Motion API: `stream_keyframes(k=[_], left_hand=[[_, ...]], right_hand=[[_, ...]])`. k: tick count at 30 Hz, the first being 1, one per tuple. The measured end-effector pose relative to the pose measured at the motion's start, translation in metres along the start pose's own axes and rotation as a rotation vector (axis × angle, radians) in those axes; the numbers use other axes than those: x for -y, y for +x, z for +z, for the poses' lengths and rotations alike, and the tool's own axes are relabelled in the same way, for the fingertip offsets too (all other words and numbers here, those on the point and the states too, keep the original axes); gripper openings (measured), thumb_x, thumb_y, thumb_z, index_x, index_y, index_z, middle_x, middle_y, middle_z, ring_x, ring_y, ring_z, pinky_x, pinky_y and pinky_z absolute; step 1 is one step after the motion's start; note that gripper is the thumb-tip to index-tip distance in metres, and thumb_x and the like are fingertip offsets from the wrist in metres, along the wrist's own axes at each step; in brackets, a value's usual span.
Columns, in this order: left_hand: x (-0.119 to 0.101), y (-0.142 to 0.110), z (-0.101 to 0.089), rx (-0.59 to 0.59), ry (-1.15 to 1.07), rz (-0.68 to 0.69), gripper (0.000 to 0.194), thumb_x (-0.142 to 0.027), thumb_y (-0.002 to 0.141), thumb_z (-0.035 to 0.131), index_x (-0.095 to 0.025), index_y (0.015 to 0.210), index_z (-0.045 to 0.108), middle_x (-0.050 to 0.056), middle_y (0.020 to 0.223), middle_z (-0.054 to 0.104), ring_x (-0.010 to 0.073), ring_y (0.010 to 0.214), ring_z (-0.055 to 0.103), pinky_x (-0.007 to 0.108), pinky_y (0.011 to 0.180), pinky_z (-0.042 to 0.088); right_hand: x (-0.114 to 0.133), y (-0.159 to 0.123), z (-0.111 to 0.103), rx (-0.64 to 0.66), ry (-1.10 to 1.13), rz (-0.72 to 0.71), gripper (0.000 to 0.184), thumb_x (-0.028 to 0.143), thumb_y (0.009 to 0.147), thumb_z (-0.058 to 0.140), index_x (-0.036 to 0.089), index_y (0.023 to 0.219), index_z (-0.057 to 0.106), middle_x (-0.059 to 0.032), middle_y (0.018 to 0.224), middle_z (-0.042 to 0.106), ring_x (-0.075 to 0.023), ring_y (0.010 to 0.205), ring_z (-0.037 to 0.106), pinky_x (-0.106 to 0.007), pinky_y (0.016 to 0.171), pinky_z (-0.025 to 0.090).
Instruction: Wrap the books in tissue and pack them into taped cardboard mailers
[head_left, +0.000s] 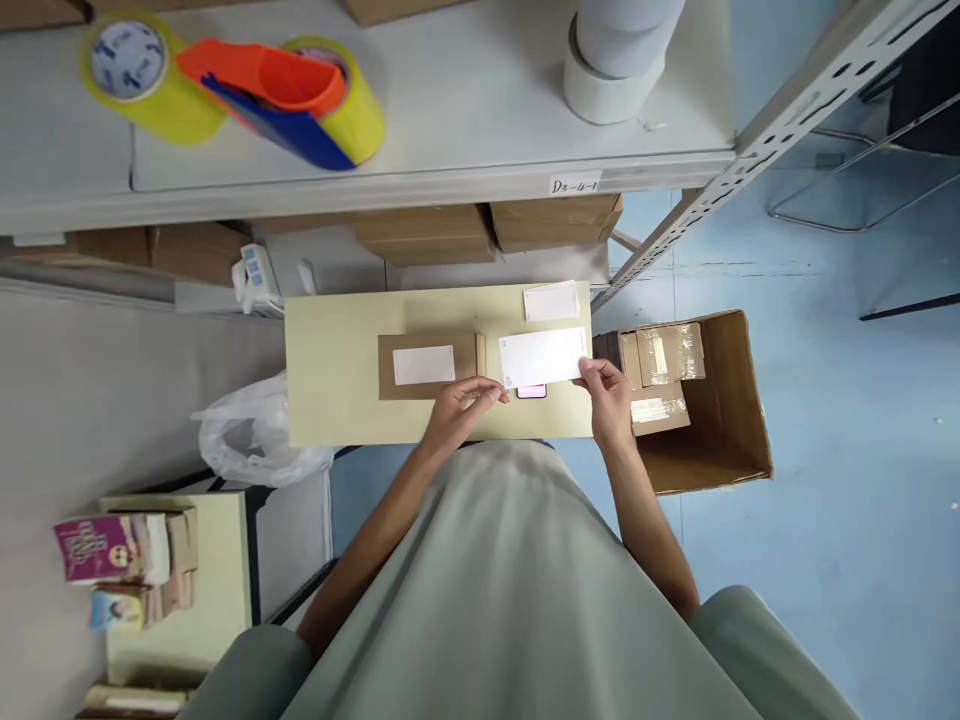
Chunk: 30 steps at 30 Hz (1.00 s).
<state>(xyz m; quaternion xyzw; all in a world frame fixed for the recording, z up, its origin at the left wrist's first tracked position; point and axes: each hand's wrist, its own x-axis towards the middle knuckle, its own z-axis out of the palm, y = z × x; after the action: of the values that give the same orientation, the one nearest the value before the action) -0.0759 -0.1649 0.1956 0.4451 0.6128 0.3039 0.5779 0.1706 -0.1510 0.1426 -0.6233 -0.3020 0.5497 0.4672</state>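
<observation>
A white label sheet (541,356) is held over the pale yellow table (330,360). My left hand (463,404) pinches its lower left corner and my right hand (607,392) grips its right edge. A small pink-edged object (531,391) peeks out under the sheet. Left of it lies a brown cardboard package (427,365) with a white label (424,364) on top. Another white slip (551,301) rests at the table's far right corner.
An open cardboard box (720,420) with taped parcels stands right of the table. A white plastic bag (251,435) lies at the left. The shelf above carries yellow tape rolls (131,75), an orange-blue tape dispenser (277,95) and white rolls (611,60). Books (112,560) are stacked lower left.
</observation>
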Motion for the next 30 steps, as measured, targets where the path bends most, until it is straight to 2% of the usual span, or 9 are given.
stream_keyframes(k=[5, 11, 16, 21, 24, 26, 30], left_hand=[[-0.005, -0.024, -0.008, -0.083, -0.008, 0.081, 0.028, -0.049, 0.093, 0.071, -0.024, 0.082, 0.077, 0.006, 0.089, 0.081, 0.0273, 0.094, 0.077, 0.044, 0.097, 0.059], [-0.007, -0.038, -0.014, -0.135, 0.013, 0.126, 0.026, -0.048, 0.093, 0.071, -0.025, 0.081, 0.077, 0.005, 0.089, 0.081, 0.0277, 0.094, 0.077, 0.045, 0.096, 0.060], [-0.007, -0.044, -0.016, -0.161, 0.038, 0.123, 0.026, -0.050, 0.093, 0.071, -0.026, 0.085, 0.078, 0.005, 0.092, 0.082, 0.0283, 0.097, 0.077, 0.046, 0.098, 0.061], [-0.009, -0.046, -0.013, -0.154, 0.014, 0.153, 0.022, -0.044, 0.095, 0.071, -0.025, 0.085, 0.077, 0.004, 0.089, 0.081, 0.0263, 0.094, 0.076, 0.044, 0.096, 0.061], [-0.013, -0.047, -0.011, -0.155, 0.033, 0.163, 0.020, -0.042, 0.096, 0.070, -0.025, 0.087, 0.077, 0.003, 0.087, 0.080, 0.0251, 0.091, 0.075, 0.042, 0.093, 0.060], [-0.017, -0.048, -0.011, -0.155, 0.086, 0.167, 0.021, -0.042, 0.097, 0.069, -0.026, 0.086, 0.076, 0.003, 0.087, 0.079, 0.0243, 0.090, 0.074, 0.040, 0.091, 0.058], [-0.017, -0.047, -0.011, -0.121, 0.207, 0.203, 0.020, -0.041, 0.096, 0.067, -0.026, 0.084, 0.074, 0.003, 0.087, 0.078, 0.0232, 0.087, 0.072, 0.037, 0.086, 0.057]], right_hand=[[0.019, -0.007, 0.014, 0.090, -0.037, -0.033, 0.040, 0.062, 0.091, 0.079, 0.023, 0.085, 0.073, -0.0015, 0.084, 0.069, -0.0185, 0.084, 0.067, -0.035, 0.085, 0.064], [0.028, -0.016, 0.023, 0.163, -0.065, -0.041, 0.036, 0.059, 0.094, 0.076, 0.024, 0.086, 0.072, -0.0015, 0.085, 0.070, -0.0187, 0.085, 0.070, -0.035, 0.085, 0.064], [0.025, -0.015, 0.026, 0.194, -0.103, -0.052, 0.039, 0.063, 0.095, 0.074, 0.024, 0.087, 0.071, -0.0013, 0.084, 0.071, -0.0192, 0.085, 0.072, -0.034, 0.083, 0.064], [0.007, -0.010, 0.029, 0.269, -0.191, -0.039, 0.041, 0.064, 0.095, 0.072, 0.023, 0.088, 0.073, -0.0022, 0.085, 0.074, -0.0207, 0.082, 0.074, -0.036, 0.082, 0.063], [0.002, -0.016, 0.034, 0.343, -0.405, -0.113, 0.039, 0.063, 0.093, 0.074, 0.024, 0.095, 0.077, -0.0046, 0.091, 0.077, -0.0220, 0.079, 0.074, -0.038, 0.081, 0.062], [0.007, -0.027, 0.037, 0.366, -0.485, -0.204, 0.034, 0.058, 0.097, 0.072, 0.025, 0.101, 0.079, -0.0055, 0.096, 0.078, -0.0222, 0.082, 0.073, -0.038, 0.082, 0.060], [0.032, -0.055, 0.044, 0.448, -0.396, -0.313, 0.027, 0.054, 0.102, 0.070, 0.030, 0.103, 0.082, -0.0039, 0.095, 0.077, -0.0205, 0.081, 0.071, -0.036, 0.079, 0.060]])
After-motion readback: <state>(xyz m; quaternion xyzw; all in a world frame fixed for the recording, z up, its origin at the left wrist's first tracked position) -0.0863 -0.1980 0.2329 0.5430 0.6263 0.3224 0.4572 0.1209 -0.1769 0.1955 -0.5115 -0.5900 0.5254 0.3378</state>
